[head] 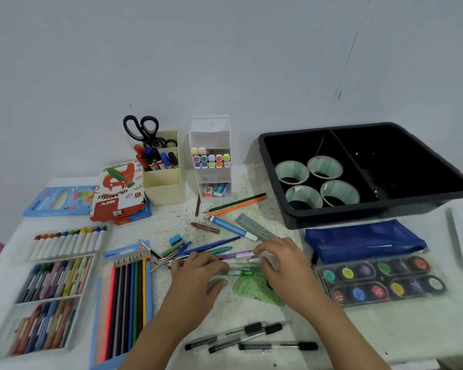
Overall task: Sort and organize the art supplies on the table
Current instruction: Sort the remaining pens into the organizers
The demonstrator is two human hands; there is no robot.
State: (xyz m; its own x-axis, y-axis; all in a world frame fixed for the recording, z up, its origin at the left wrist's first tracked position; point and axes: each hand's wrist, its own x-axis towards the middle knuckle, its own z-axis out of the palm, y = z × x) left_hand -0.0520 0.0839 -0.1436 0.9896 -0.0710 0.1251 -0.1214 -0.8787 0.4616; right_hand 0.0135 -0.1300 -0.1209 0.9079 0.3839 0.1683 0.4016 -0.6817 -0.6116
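In the middle of the counter [364, 332], the left hand [198, 273] and the right hand [284, 263] pinch the 2 ends of 1 green pen [239, 273].

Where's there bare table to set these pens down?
Bare table lies at the front right, between the black pens and the table edge, below the watercolour palette. The right compartment of the black bin looks empty too. The middle, around the ruler and loose pencils, is crowded.
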